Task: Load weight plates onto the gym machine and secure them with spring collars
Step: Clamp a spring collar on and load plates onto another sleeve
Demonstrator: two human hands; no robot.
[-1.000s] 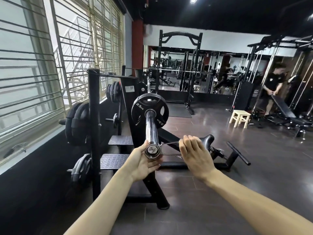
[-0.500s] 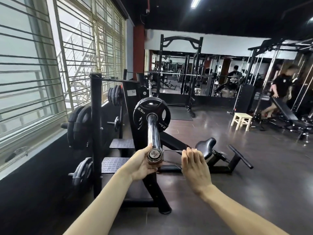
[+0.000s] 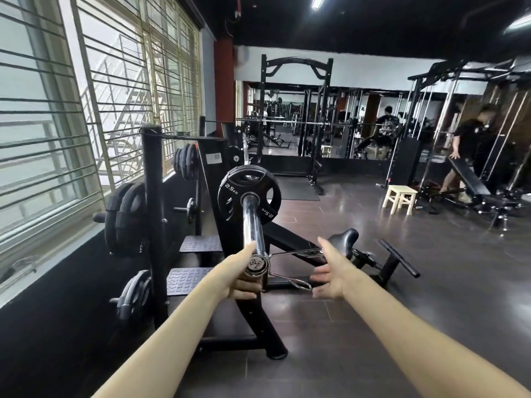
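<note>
A chrome sleeve (image 3: 250, 225) of the gym machine points toward me, with a black 2.5 kg plate (image 3: 249, 194) pushed to its far end. A metal spring collar (image 3: 290, 265) sits around the sleeve's near tip, its two handles sticking out to the right. My left hand (image 3: 240, 275) wraps the sleeve's tip from the left and below. My right hand (image 3: 333, 272) hovers just right of the collar handles, fingers spread and blurred, touching nothing.
A black plate rack (image 3: 152, 214) with several plates stands on the left by the barred windows. A black seat (image 3: 346, 235) and footrest bar lie beyond the machine. A wooden stool (image 3: 400, 198), a bench and a person are at the right.
My right hand has let go of the collar handles and opened, drawing slightly to the right. The collar stays on the sleeve tip. My left hand keeps its hold.
</note>
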